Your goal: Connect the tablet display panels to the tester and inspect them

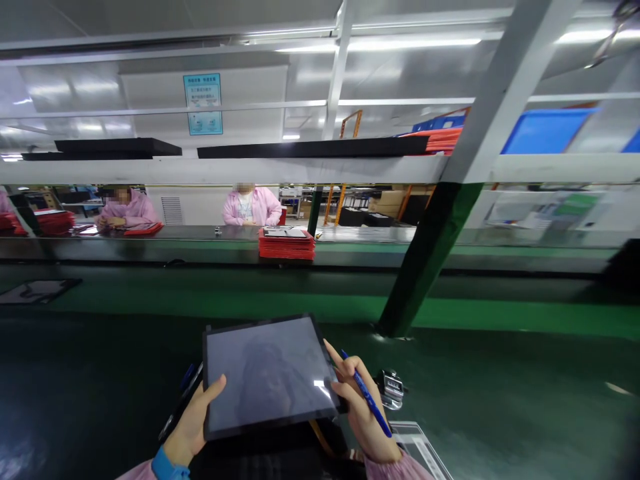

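Both hands hold up a flat display panel [270, 373] with a black border and a grey, reflecting face. My left hand [193, 413] grips its left edge, thumb on the front; a blue band circles that wrist. At the right edge, my right hand [360, 400] grips the panel with the thumb on its face and also keeps a blue pen [370, 400] between its fingers. Just right of that hand, a metal tally counter [391, 388] lies on the dark green bench. Behind my left hand is a dark, pen-like object [183, 400], partly hidden.
A slanting green and white post [430, 260] rises from the bench at right. A clear-framed plate [423, 450] lies near my right wrist. Beyond stand a stack of red trays [287, 245] and two people in pink [253, 205]. Another panel [37, 291] lies far left.
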The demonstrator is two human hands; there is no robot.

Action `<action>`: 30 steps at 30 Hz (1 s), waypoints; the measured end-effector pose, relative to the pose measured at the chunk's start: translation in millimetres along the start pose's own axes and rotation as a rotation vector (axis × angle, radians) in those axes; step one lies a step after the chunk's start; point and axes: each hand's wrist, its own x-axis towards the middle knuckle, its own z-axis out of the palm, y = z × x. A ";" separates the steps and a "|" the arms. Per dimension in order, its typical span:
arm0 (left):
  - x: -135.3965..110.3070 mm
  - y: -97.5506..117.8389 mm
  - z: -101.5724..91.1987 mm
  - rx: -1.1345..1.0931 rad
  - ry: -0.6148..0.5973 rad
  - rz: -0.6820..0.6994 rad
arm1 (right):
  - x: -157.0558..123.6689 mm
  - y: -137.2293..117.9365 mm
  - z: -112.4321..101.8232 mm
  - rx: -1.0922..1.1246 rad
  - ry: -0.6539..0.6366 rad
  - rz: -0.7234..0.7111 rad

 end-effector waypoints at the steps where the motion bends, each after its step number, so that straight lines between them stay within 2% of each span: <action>1: -0.1 0.6 0.0 0.009 0.015 0.016 | -0.2 -1.0 -0.4 0.015 -0.037 0.009; 5: -3.8 4.8 3.1 0.036 0.077 0.019 | -1.5 -1.9 -2.7 0.075 -0.136 0.011; 9: -5.8 6.5 6.4 0.062 0.089 0.027 | -1.6 -0.7 -3.7 0.106 -0.184 0.010; 14: -6.7 4.7 7.9 0.046 0.121 0.025 | 0.0 -9.8 -1.3 -0.001 -0.239 -0.024; 16: -7.5 5.0 8.0 0.031 0.122 0.022 | -1.7 -15.6 -7.3 -0.008 -0.187 -0.045; 18: -8.0 6.3 7.8 0.014 0.116 0.014 | -6.9 -18.2 -23.3 -0.030 -0.040 -0.077; 20: -7.9 8.2 7.7 0.005 0.119 0.008 | -15.6 -14.7 -48.3 -0.181 0.120 -0.116; 21: -7.6 9.0 7.6 0.005 0.124 0.007 | -20.9 -10.5 -62.6 -0.319 0.141 -0.109; 22: -7.0 9.7 7.4 0.012 0.133 0.002 | -26.4 -5.3 -76.7 -0.472 0.155 -0.138; 25: -4.4 10.2 6.1 0.061 0.142 0.010 | -41.5 11.3 -108.6 -0.855 0.069 -0.247; 27: -3.1 9.6 4.6 0.094 0.153 0.028 | -48.5 17.6 -116.6 -0.982 0.007 -0.311; 30: -4.2 9.4 3.0 0.118 0.163 0.048 | -53.5 18.2 -114.3 -1.045 -0.028 -0.382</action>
